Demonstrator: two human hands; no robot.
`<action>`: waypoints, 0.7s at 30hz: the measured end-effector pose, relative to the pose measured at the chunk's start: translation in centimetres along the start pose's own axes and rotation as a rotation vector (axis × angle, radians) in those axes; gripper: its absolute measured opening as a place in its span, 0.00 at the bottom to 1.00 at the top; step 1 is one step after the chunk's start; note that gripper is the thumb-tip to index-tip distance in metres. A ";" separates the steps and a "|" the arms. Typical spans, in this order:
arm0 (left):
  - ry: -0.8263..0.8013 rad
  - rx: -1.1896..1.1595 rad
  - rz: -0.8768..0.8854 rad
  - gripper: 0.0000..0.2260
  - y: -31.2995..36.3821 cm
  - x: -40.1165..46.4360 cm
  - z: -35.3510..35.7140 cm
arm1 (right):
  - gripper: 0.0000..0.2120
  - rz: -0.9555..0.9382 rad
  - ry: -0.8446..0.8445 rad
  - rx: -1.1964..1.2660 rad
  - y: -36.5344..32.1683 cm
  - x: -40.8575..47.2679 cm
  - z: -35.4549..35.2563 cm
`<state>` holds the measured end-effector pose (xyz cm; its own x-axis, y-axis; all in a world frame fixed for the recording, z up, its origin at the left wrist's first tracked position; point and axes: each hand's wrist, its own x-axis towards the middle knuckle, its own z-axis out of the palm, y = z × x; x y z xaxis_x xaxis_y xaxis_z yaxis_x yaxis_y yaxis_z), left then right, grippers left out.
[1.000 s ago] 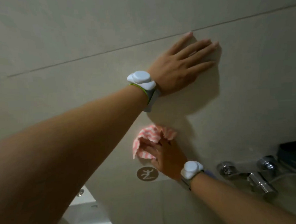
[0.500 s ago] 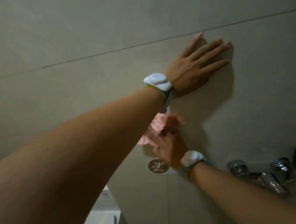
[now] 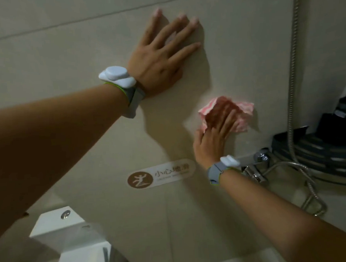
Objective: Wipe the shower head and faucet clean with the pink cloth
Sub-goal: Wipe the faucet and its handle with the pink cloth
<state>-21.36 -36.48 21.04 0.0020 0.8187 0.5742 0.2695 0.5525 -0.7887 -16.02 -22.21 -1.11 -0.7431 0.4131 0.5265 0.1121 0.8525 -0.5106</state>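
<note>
My right hand (image 3: 212, 140) presses the pink-and-white striped cloth (image 3: 240, 115) flat against the beige tiled wall, fingers spread over it. The cloth sits above and left of the chrome faucet (image 3: 259, 166), whose body is partly hidden behind my right wrist. My left hand (image 3: 162, 55) lies flat on the wall higher up, fingers apart, holding nothing. A ribbed metal shower hose (image 3: 294, 64) runs down the wall at the right and loops below the faucet. The shower head is out of view.
A dark wire shelf (image 3: 320, 159) with dark items on it hangs at the right, beside the faucet. A brown-and-white slip-warning sticker (image 3: 160, 174) is on the wall below my hands. A white toilet tank (image 3: 59, 227) stands at the lower left.
My right hand has slid the cloth along the wall to the right, toward the faucet. The view has shifted, bringing the hose and shelf into sight. My left hand stays flat on the wall.
</note>
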 end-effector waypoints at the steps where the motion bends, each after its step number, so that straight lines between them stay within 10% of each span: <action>1: -0.008 -0.030 0.036 0.23 0.9 0.6 0.1 | 0.33 -0.045 0.010 -0.008 -0.1 -0.1 0.5; 12: -0.011 -0.072 0.139 0.23 6.6 2.3 2.8 | 0.34 -0.685 -0.107 -0.057 3.5 -8.6 9.3; 21: 0.025 -0.036 0.134 0.23 7.4 2.4 3.1 | 0.32 0.463 -0.049 0.400 2.8 -2.5 3.0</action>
<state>-22.39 -29.92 15.95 0.0644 0.8803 0.4701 0.2997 0.4323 -0.8505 -15.78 -21.79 -5.91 -0.7073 0.6882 0.1617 0.1811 0.3976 -0.8995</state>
